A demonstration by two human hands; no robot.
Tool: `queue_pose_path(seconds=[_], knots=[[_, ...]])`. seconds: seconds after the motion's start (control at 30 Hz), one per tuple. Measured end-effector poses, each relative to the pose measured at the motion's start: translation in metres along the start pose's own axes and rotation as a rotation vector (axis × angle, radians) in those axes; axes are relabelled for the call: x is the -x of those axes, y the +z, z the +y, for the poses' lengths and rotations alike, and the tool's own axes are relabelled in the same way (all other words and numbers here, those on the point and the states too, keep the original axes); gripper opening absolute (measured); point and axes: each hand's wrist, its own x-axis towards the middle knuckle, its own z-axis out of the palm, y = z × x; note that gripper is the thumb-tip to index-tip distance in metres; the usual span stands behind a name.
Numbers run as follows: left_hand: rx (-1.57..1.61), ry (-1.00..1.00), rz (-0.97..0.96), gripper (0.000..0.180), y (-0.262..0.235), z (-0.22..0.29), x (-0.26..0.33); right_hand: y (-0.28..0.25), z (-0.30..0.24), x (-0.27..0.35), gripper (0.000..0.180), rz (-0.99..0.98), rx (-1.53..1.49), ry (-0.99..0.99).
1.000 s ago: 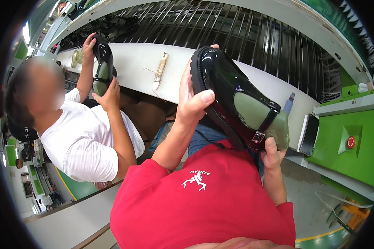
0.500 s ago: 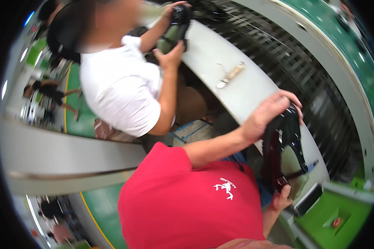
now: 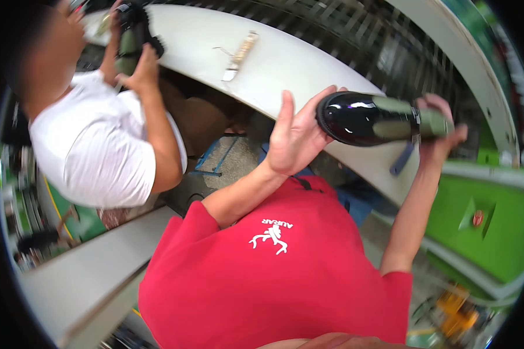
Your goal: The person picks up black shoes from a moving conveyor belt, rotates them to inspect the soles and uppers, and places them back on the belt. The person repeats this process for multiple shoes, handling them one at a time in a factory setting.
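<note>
A short rubber boot (image 3: 361,119), glossy black at the toe and dull green on the upper part, lies level between my hands above the white bench. My left hand (image 3: 300,136) cups the toe end, its fingers behind the boot and its thumb sticking up free. At the green end, my right hand (image 3: 439,131) is closed around the boot, slightly blurred. Below the boot, a blue-handled tool (image 3: 402,160) rests on the bench near my right forearm. A blade with a pale wrapped handle (image 3: 241,55) lies farther off to the left.
A co-worker in a white shirt (image 3: 99,139) stands at the left, holding a similar black and green boot (image 3: 133,43). The white bench (image 3: 297,58) curves across, with metal racks (image 3: 384,52) behind it. At right is a green surface (image 3: 460,250) with a red object (image 3: 477,218) in its recess.
The boot has turned from roughly upright to lying sideways, toe toward the left. My left hand has swung down the toe, and my right hand has risen with the other end. The view has shifted right.
</note>
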Motion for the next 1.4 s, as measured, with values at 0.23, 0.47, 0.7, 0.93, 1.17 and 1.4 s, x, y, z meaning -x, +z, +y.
queue_pose_path(seconds=[0.23,0.47,0.7,0.93,1.17,1.4], knots=[[0.027,-0.309,-0.167,0.134,-0.002,-0.043,0.023,0.017,-0.005,-0.080,0.091,-0.451,-0.204,0.097],[0.014,-0.314,-0.135,0.136,-0.006,-0.041,0.022,0.027,-0.008,-0.076,0.091,-0.306,-0.130,0.122],[-0.115,-0.295,-0.156,0.127,-0.016,-0.047,0.012,0.039,-0.037,-0.068,0.086,-0.280,-0.029,0.081],[-1.038,0.334,-0.202,0.124,-0.004,-0.024,-0.048,0.079,-0.107,-0.021,0.064,-0.316,0.920,-0.397],[-1.344,0.562,-0.143,0.099,0.052,0.017,-0.082,0.112,-0.112,0.015,0.041,-0.177,0.978,-0.968],[-1.426,0.478,-0.226,0.074,0.060,0.047,-0.082,0.065,-0.062,0.026,0.078,-0.181,0.266,-0.458]])
